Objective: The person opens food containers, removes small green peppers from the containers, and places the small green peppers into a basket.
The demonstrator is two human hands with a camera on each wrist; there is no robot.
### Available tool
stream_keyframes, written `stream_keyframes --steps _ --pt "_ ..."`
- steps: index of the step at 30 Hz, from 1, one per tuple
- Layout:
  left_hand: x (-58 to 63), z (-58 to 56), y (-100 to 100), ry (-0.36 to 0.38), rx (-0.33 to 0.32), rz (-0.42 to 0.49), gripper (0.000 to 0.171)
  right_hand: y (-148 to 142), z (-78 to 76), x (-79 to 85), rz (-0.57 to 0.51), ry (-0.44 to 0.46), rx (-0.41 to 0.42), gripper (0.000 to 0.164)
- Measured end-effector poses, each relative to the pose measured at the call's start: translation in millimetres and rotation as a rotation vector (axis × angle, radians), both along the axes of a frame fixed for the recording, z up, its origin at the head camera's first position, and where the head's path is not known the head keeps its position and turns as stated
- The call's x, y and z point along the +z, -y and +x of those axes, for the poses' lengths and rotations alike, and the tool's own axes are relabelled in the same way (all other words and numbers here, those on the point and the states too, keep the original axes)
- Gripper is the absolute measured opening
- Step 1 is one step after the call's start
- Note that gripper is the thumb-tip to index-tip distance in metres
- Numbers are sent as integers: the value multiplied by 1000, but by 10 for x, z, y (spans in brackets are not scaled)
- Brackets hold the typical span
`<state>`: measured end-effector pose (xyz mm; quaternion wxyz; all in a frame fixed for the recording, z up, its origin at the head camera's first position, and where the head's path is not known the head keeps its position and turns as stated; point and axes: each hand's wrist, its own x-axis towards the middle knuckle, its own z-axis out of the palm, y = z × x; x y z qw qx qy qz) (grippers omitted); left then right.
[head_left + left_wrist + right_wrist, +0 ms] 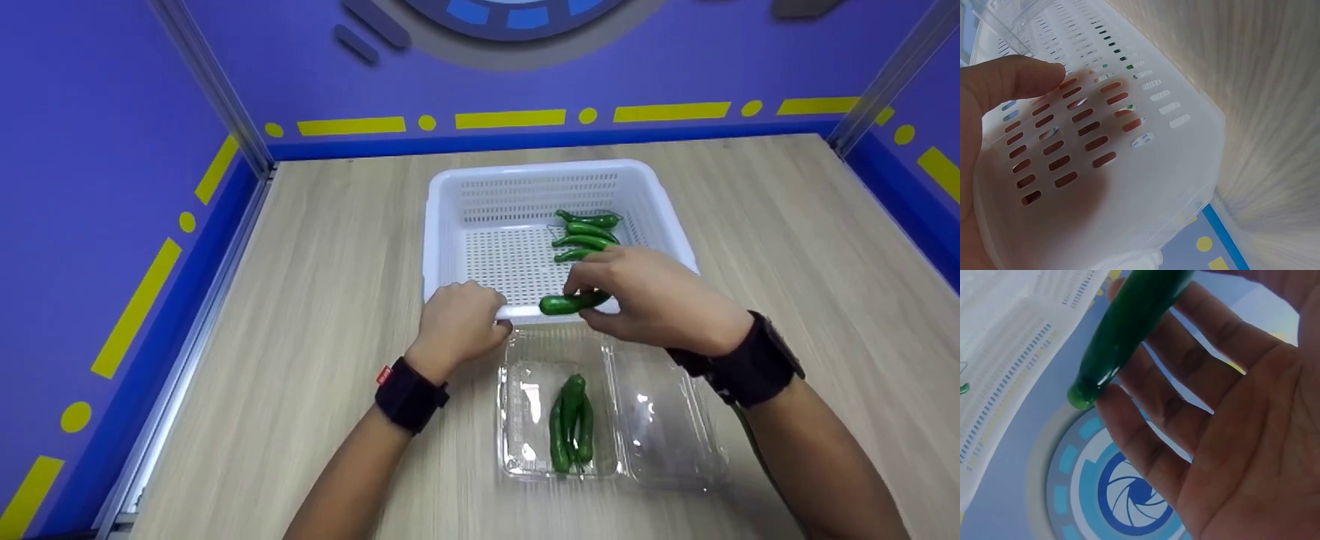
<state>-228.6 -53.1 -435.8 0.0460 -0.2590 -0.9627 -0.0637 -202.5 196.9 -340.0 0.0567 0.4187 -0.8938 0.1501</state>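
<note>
Right hand [660, 300] holds one green pepper [571, 303] in its fingertips, above the near rim of the white basket [450, 225]. The pepper lies roughly level, its free end pointing to the person's left. In the right wrist view the same pepper [1129, 332] rests across the fingers [1185, 365], which are only lightly bent; the palm faces the camera. The thumb is not visible there, so how it presses on the pepper cannot be told from that view.

Left hand [461, 322] grips the near rim of the basket, near its left corner, fingers curled over the edge. The left wrist view confirms this: the thumb [1016, 79] lies flat on the slotted outer wall of the basket [1129, 169], and the other fingers show as a dark shadow through the slots from inside.

Inside the basket, at its right side, lie several more green peppers [586, 234], close together; the right hand covers the nearest of them in part, so an exact count is not possible.

In front of the basket, touching or just beside its near wall, an open clear plastic box [525, 420] sits on the wooden table [300, 300], its lid [667, 427] folded out flat to the right. A small bunch of green peppers [571, 424] lies lengthwise in the box's left half.

Each wrist carries a black band.
</note>
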Motion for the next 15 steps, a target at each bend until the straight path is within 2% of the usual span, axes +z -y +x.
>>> stream_keyframes --steps 15 --pt "12 19 3 -30 -6 -9 42 -88 -374 58 33 26 -91 12"
